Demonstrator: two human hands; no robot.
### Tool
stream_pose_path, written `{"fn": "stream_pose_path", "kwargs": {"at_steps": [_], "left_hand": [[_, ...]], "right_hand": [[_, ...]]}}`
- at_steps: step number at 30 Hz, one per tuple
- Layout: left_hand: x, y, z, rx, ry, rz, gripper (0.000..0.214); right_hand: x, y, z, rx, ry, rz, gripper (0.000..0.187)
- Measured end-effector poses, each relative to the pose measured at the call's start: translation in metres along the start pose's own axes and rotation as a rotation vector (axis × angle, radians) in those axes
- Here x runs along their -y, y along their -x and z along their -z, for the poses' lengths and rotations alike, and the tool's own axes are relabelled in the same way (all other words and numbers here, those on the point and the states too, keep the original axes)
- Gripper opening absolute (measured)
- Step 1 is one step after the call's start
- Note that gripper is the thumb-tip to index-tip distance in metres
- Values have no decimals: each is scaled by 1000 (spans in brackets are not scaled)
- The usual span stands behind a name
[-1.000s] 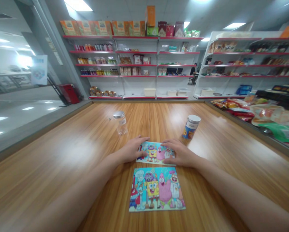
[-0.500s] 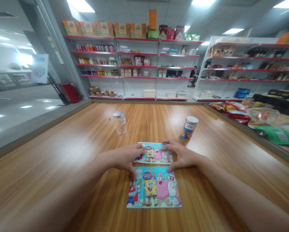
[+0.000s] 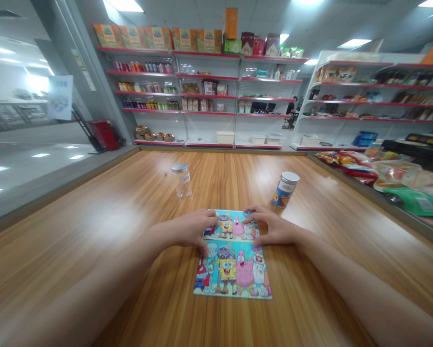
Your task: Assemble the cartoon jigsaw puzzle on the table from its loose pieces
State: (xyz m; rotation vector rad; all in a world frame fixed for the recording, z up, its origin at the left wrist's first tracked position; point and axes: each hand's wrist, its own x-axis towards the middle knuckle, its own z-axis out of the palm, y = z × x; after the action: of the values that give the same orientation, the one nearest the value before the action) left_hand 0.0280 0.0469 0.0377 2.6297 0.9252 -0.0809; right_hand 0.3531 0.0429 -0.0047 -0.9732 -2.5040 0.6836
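Observation:
Two cartoon picture sheets lie flat on the wooden table in front of me, one beyond the other. The near picture sheet (image 3: 234,272) shows a yellow square figure and a pink star figure. The far picture sheet (image 3: 233,227) bears the same kind of scene and meets the near one's top edge. My left hand (image 3: 193,229) rests at the left side of both sheets, fingers on the far one, thumb by the near one's upper corner. Mirroring it on the right, my right hand (image 3: 270,226) touches the far sheet, thumb at the seam. Both hands are spread with thumbs apart.
A clear jar with a silver lid (image 3: 182,182) stands beyond my left hand. Behind my right hand is a blue printed can (image 3: 286,189). A tiny object (image 3: 165,174) lies left of the jar. Bagged goods (image 3: 400,178) border the table's right side; stocked shelves (image 3: 209,113) stand behind.
The near sheet has shifted away from me, and the narrow gap between the two sheets has closed. My hands keep nearly the same place and shape. The view has tilted slightly.

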Motion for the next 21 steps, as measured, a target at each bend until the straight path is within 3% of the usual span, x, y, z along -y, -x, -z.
{"fn": "stream_pose_path", "kwargs": {"at_steps": [11,21], "left_hand": [[-2,0,1,-14,-20,-13,66],[-3,4,3,13,1,-31,45]], "right_hand": [[3,1,1,-4,2,-9,67],[2,1,1,-10,16,10,66]]}}
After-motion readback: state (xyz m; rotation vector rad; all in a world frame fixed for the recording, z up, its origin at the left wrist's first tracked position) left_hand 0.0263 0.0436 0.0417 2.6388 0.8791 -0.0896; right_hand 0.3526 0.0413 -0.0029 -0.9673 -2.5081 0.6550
